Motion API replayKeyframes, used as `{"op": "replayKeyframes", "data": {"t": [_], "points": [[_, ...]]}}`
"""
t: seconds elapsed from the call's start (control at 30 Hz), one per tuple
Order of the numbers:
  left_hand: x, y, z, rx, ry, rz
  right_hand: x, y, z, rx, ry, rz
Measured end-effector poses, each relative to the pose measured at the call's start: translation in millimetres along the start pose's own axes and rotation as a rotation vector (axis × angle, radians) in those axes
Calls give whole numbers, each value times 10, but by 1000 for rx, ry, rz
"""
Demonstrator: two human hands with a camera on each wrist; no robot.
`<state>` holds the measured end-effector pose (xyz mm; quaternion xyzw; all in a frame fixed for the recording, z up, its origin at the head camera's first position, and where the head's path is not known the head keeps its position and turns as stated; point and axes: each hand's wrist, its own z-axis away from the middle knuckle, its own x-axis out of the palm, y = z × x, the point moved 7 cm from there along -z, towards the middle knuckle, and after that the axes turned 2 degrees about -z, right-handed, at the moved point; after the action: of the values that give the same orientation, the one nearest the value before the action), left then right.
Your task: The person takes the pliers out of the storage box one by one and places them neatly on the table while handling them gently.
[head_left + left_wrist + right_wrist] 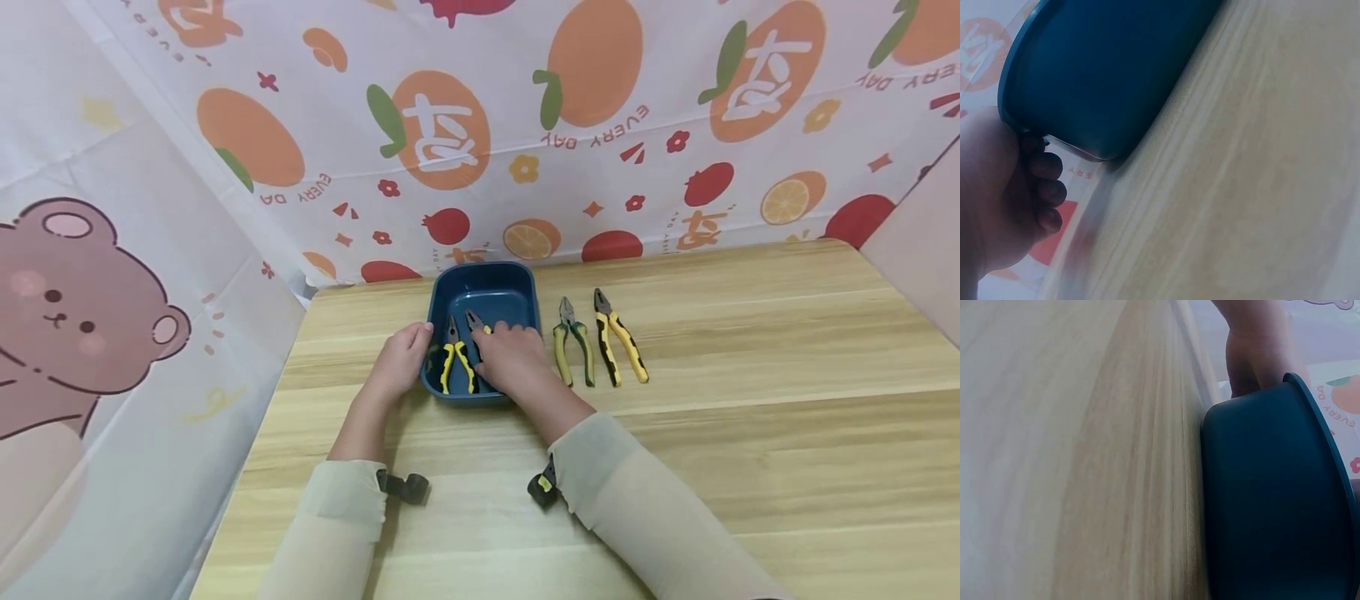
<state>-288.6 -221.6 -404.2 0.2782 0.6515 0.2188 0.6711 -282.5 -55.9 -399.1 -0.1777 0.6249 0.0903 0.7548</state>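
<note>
A dark blue plastic box [487,273] stands on the table. My left hand [402,360] grips the rim on its left side; in the left wrist view the fingers [1047,192] are curled beside the wall. Inside lie long-nose pliers [465,367] with yellow and black handles, jaws pointing away. My right hand [513,357] reaches over the near right rim and holds a second pair of pliers [472,320] inside the box. Its handles are mostly hidden under the hand. In the right wrist view the box wall [1275,494] hides that work.
Right of the box, green-handled pliers [585,343] and yellow-and-black pliers [630,346] lie side by side on the wooden table [750,350]. A fruit-print cloth [517,200] hangs along the back edge, and a bear-print cloth [150,250] hangs on the left.
</note>
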Motion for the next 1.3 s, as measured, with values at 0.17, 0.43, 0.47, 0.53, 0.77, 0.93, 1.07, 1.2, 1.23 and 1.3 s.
{"op": "replayKeyframes", "data": {"t": [0.17, 0.43, 0.47, 0.53, 0.77, 0.93, 1.07, 1.2, 1.23, 1.3], "points": [[-7, -7, 1, -5, -2, 7, -14, -5, -2, -3, 3, 9], [-20, -9, 5, 2, 7, 24, -35, -23, -21, 32, 6, -60], [-12, -15, 6, -1, 1, 25, -28, -18, -28, 42, 5, -83], [2, -24, 6, -4, -6, 25, -20, -2, -46, 63, 8, -134], [7, 19, -21, 10, 3, 28, -48, 74, -90, 122, 30, -353], [-1, 22, -25, 8, 3, 9, -47, 75, -95, 126, 19, -411], [-7, 17, -24, 7, 9, -1, -38, 67, -98, 110, 12, -430], [-15, 6, -21, -2, 9, -3, -43, 44, -106, 75, 16, -452], [-17, 3, -21, -4, 9, 0, -48, 40, -107, 67, 20, -456], [-17, -1, -23, -9, 6, 4, -59, 36, -106, 56, 34, -462]]}}
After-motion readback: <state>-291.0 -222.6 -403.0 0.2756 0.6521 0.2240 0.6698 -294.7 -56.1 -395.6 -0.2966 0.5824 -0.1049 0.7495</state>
